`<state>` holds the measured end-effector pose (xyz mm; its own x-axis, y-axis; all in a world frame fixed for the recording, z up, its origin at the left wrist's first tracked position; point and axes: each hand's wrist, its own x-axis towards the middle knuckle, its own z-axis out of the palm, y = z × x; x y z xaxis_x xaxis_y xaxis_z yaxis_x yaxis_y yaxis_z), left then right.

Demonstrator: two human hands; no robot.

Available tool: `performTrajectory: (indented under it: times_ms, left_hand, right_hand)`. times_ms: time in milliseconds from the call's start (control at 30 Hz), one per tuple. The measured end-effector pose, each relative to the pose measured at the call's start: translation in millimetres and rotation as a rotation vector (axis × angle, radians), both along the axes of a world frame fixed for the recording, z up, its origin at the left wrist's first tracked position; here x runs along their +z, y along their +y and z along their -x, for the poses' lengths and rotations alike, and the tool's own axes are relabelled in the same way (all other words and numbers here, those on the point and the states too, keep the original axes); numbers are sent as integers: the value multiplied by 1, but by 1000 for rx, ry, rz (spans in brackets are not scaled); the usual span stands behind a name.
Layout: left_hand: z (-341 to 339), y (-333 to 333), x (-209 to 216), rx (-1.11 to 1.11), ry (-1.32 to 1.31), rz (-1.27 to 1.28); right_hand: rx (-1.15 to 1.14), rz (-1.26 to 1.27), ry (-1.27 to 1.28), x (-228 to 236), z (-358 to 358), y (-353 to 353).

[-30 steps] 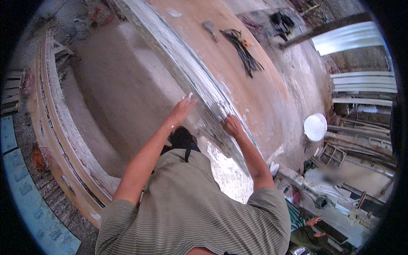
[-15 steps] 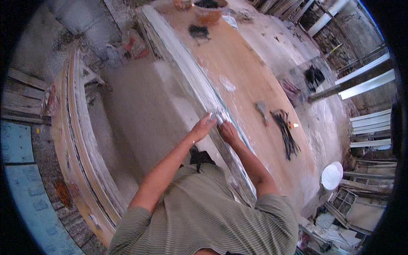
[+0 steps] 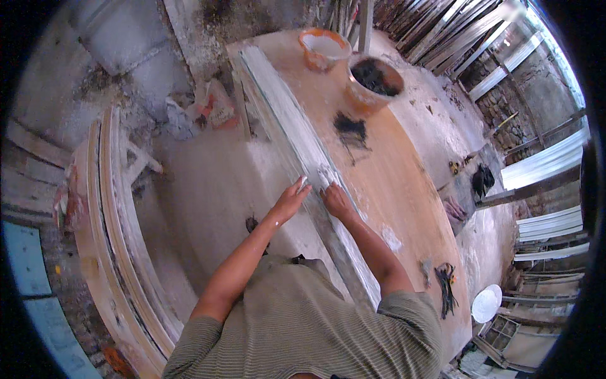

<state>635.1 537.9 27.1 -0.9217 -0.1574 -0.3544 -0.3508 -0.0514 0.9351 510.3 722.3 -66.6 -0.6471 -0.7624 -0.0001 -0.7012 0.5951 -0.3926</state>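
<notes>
A long strip coated in wet white plaster runs along the left edge of the table, in front of me. My left hand is at the strip's left edge, its fingers loosely bent and apart, with white smears on the fingertips. Over the strip's surface, my right hand has its fingers closed on a clump of white plaster that lies against the strip. The right fingertips are partly hidden by the white material.
On the tan tabletop are an orange bowl, a bucket of dark material, dark fibres, a brush-like tool and black strips. Long curved boards stand left. A white round container is at right.
The view has shifted forward along the table, bringing the bowl and bucket fully into sight. Both hands remain at the strip, now slightly farther apart.
</notes>
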Motion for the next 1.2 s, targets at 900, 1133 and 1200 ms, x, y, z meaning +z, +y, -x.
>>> performTrajectory:
  times_ms: [900,1133,1200]
  left_hand:
    - [330,-559,-7,280,-221,51]
    - [416,-614,-32,77,-254,107]
    - [431,-628,-25,44,-261,138]
  right_hand:
    - [111,92,111,-31,410,-595]
    - [78,161,216,-24,445,-662]
    - [63,-27,60,7,435,-659]
